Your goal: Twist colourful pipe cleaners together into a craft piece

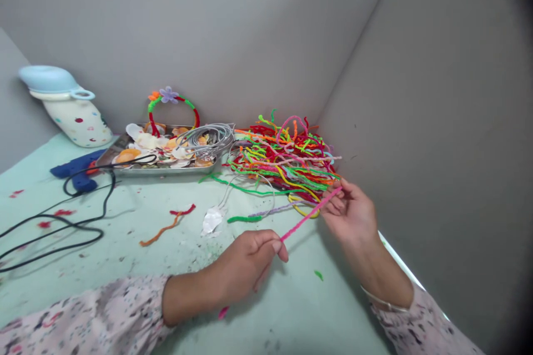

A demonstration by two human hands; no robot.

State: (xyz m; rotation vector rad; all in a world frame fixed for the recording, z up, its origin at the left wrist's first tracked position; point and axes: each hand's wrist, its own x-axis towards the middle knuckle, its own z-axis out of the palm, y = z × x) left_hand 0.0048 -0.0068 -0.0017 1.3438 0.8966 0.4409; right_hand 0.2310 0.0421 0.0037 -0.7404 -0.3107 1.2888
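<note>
A fuzzy pink pipe cleaner (310,215) runs taut and slanting between my two hands. My left hand (250,260) pinches it between thumb and forefinger near the middle of the table, and a pink end pokes out below that hand. Farther right and higher, my right hand (350,208) grips the upper end at its fingertips. Just behind my right hand lies a heap of many-coloured pipe cleaners (287,155). Some strands, one green (245,219) and one yellow, trail out of the heap toward me.
A metal tray (166,171) holds shells, a coil of grey wire (212,138) and a flowered pipe-cleaner headband (169,95). Left of it are a blue glue gun (79,169) with black cord and a tilted bottle (75,116). A white shell (212,221) on wire lies in front. Grey walls close the back and right.
</note>
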